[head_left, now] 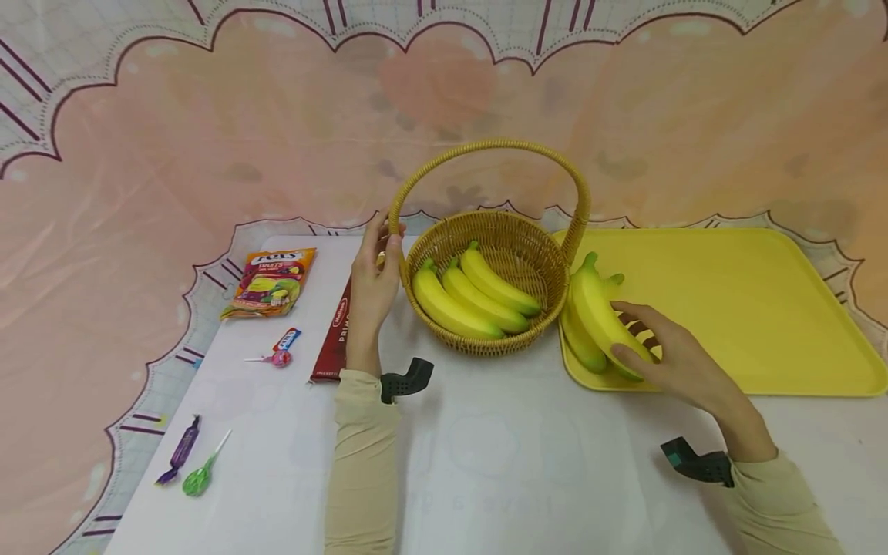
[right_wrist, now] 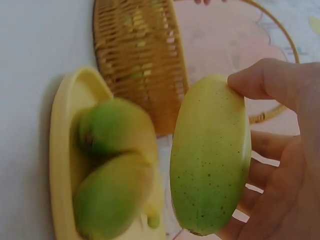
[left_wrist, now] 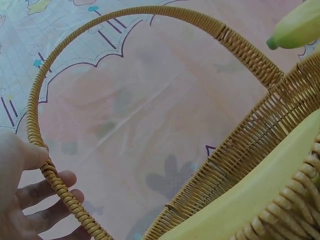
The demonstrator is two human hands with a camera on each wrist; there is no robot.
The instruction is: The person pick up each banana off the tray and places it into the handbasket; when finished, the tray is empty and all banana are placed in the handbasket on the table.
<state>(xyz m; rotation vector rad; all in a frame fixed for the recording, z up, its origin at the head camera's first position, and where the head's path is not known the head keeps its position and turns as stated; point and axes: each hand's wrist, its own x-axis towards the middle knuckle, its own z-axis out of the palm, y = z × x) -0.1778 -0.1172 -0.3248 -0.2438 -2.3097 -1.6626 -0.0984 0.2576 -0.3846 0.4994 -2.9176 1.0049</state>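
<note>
A wicker basket (head_left: 486, 344) with a tall hoop handle (left_wrist: 37, 107) stands mid-table, holding three bananas (head_left: 496, 284) side by side. My left hand (head_left: 372, 293) grips the left side of that handle, thumb on one side and fingers behind it. Between the thumb and fingers of my right hand (head_left: 683, 362) is a banana (right_wrist: 210, 155), raised above the yellow tray (head_left: 735, 308) just right of the basket. Two more bananas (right_wrist: 112, 195) lie beneath it at the tray's left end, partly hidden by the held one in the head view.
Left of the basket lie a dark red spaghetti box (head_left: 333, 339), partly under my left arm, and an orange candy bag (head_left: 270, 283). Nearer the left edge are a pink lollipop (head_left: 280, 358), a small wrapped sweet (head_left: 287, 339), a purple-wrapped candy (head_left: 183, 447) and a green lollipop (head_left: 197, 481).
</note>
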